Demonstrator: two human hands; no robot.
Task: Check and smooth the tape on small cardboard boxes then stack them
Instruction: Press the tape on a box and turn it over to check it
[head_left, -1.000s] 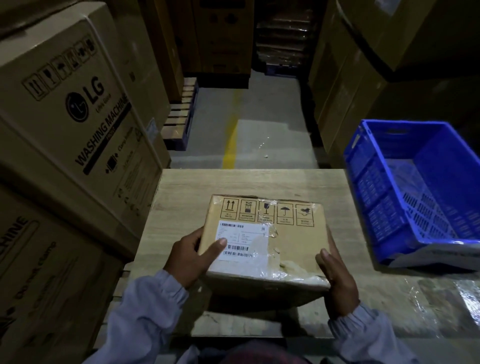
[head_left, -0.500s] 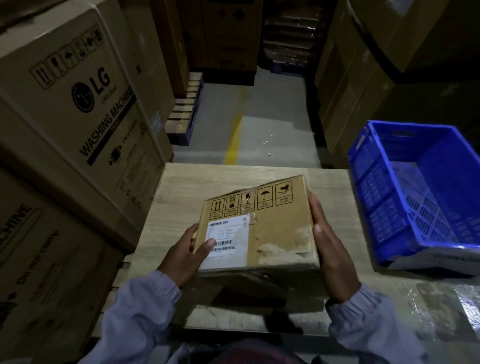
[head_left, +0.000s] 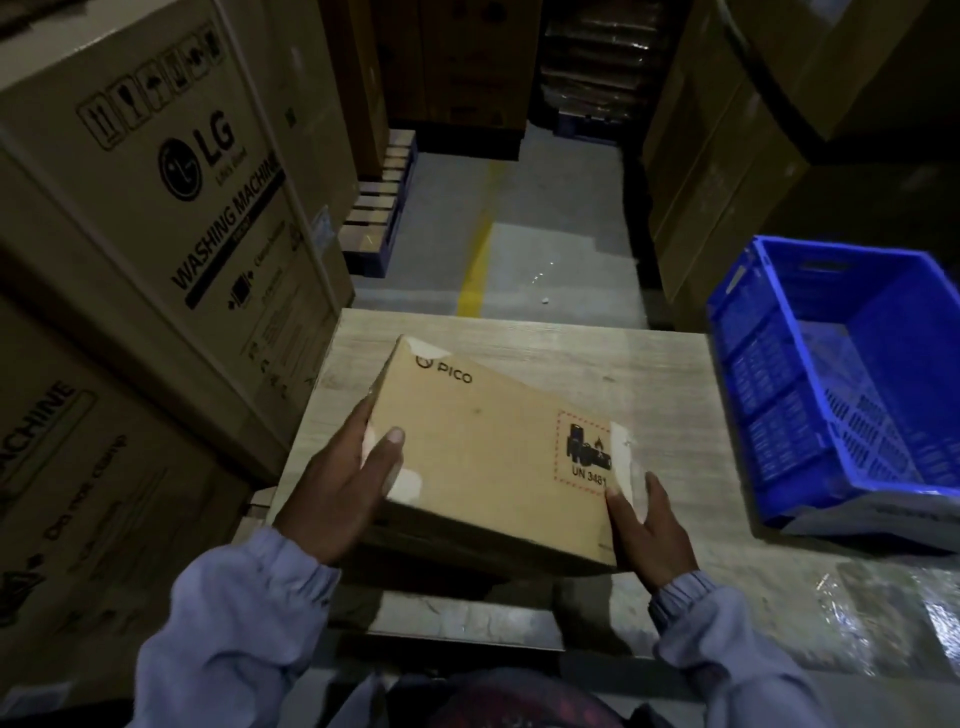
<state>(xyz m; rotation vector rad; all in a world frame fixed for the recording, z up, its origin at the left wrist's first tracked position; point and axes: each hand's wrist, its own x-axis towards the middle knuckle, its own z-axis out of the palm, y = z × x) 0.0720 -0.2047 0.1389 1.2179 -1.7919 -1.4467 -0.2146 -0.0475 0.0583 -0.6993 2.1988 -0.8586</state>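
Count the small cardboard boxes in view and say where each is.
1. The small cardboard box is held tilted above the table between the left hand and right hand. Others may be out of view.

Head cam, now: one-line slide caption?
Left hand and right hand hold a tilted PICO cardboard box over a wooden table, blue crate alongside.

The scene is dim, with the far aisle nearly black. Soft light falls on the worktop (head_left: 597, 364) and the floor (head_left: 545, 260) beyond. Glare glints off plastic wrap (head_left: 883, 613) right of the grip. Edges bend and blur.
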